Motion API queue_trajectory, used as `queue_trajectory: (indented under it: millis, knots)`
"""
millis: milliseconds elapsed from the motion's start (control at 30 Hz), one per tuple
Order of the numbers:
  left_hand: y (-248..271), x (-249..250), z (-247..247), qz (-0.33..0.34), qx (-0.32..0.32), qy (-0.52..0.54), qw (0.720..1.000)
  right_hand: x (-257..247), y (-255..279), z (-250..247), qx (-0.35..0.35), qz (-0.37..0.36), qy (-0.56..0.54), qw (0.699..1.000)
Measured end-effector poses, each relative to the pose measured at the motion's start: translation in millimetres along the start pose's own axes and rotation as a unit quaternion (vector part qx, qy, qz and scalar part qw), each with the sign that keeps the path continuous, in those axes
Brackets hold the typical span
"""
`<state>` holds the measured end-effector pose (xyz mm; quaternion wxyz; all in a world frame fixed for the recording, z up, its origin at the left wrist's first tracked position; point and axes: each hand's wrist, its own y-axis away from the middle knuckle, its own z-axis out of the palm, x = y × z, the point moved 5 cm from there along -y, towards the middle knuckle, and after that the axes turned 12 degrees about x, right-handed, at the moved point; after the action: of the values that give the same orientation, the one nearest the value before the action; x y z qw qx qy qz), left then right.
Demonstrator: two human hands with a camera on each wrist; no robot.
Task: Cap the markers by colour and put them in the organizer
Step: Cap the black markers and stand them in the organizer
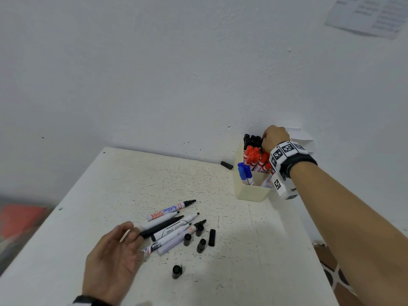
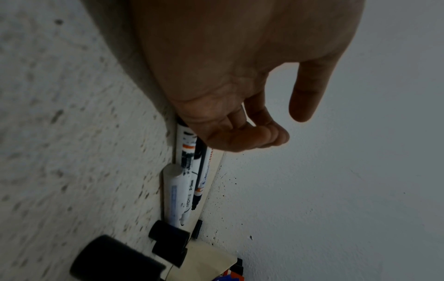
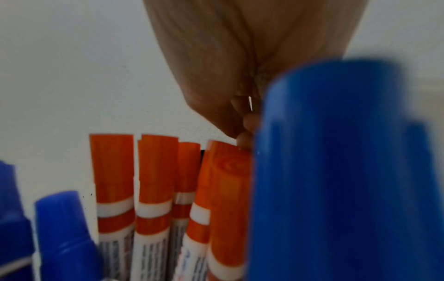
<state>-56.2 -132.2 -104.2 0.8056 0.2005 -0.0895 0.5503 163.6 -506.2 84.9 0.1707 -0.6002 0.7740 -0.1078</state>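
Note:
A cream organizer (image 1: 249, 192) stands at the table's back right by the wall, with black-capped markers (image 1: 252, 139) at the back, red-capped markers (image 1: 254, 155) (image 3: 156, 171) in the middle and blue-capped markers (image 1: 244, 171) (image 3: 336, 171) in front. My right hand (image 1: 265, 141) (image 3: 245, 133) is over the back compartment, fingers curled round a black-capped marker's top; the blue cap hides the grip in the wrist view. Several uncapped markers (image 1: 170, 226) (image 2: 187, 171) lie in a pile. My left hand (image 1: 132, 230) (image 2: 288, 127) touches their near ends, fingers loosely curled, holding nothing. Several loose black caps (image 1: 201, 245) (image 2: 168, 233) lie beside the pile.
One more black cap (image 1: 226, 165) lies against the wall left of the organizer. Folded white paper (image 1: 302, 138) sits behind my right hand. The white speckled table (image 1: 132, 173) ends close on the left and right. A printed sheet (image 1: 366, 16) hangs on the wall.

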Motion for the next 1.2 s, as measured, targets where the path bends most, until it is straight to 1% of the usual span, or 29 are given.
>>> queue_trajectory:
  millis: [67,133,200,233,300,333,400,467,533,600,633,733,800,933,1067,1200]
  knots:
    - [-1.9,0.8,-6.6,0.002,0.002,0.008,1.0,-4.1,1.7,-5.8,0.015,0.0,-0.015,1.0]
    - [-3.3,0.3,-18.7,0.001,0.033,0.025,0.999,-14.4,6.3,-19.3,0.061,-0.024,-0.045,0.997]
    - [-1.9,-0.1,-18.6,-0.001,0.068,0.042,0.997,-33.0,20.2,-35.0,0.1,-0.067,-0.085,0.989]
    - [-6.2,1.1,-13.3,0.005,0.044,0.058,0.997,-45.0,31.2,-42.3,0.111,-0.095,-0.105,0.984]
    - [-3.1,3.1,-6.0,0.035,0.052,0.059,0.996,-71.6,59.2,-50.4,0.112,-0.163,-0.149,0.969]
    - [-0.8,4.1,-2.7,0.059,0.07,0.046,0.995,-84.2,75.7,-51.4,0.098,-0.196,-0.174,0.96]
    - [2.0,2.5,5.1,0.061,0.066,0.057,0.994,-104.8,110.4,-45.2,0.045,-0.25,-0.216,0.943]
    - [2.3,2.8,5.3,0.069,0.095,0.049,0.992,-117.6,143.4,-28.9,-0.037,-0.297,-0.221,0.928]
    - [4.6,3.2,10.1,0.079,0.121,0.015,0.989,-122.1,173.1,-2.1,-0.131,-0.33,-0.188,0.916]
    - [5.7,3.7,13.5,0.089,0.119,-0.002,0.989,-118.6,194.5,25.7,-0.212,-0.339,-0.128,0.908]
    - [6.5,3.3,15.4,0.09,0.124,-0.009,0.988,-115.2,201.1,37.2,-0.24,-0.338,-0.102,0.904]
    - [6.4,4.0,13.8,0.083,0.132,-0.012,0.988,-105.9,208.8,58.3,-0.279,-0.326,-0.06,0.901]
    - [6.8,4.5,15.4,0.082,0.129,-0.01,0.988,-102.2,209.5,65.0,-0.283,-0.328,-0.056,0.9]
    - [7.5,4.1,16.5,0.081,0.141,-0.016,0.986,-98.6,209.2,70.4,-0.268,-0.341,-0.08,0.897]
    - [9.8,4.4,17.2,0.086,0.145,-0.028,0.985,-93.6,197.7,64.2,-0.247,-0.335,-0.112,0.902]
    - [14.0,1.5,24.8,0.095,0.098,-0.062,0.989,-86.8,179.6,35.7,-0.226,-0.297,-0.213,0.903]
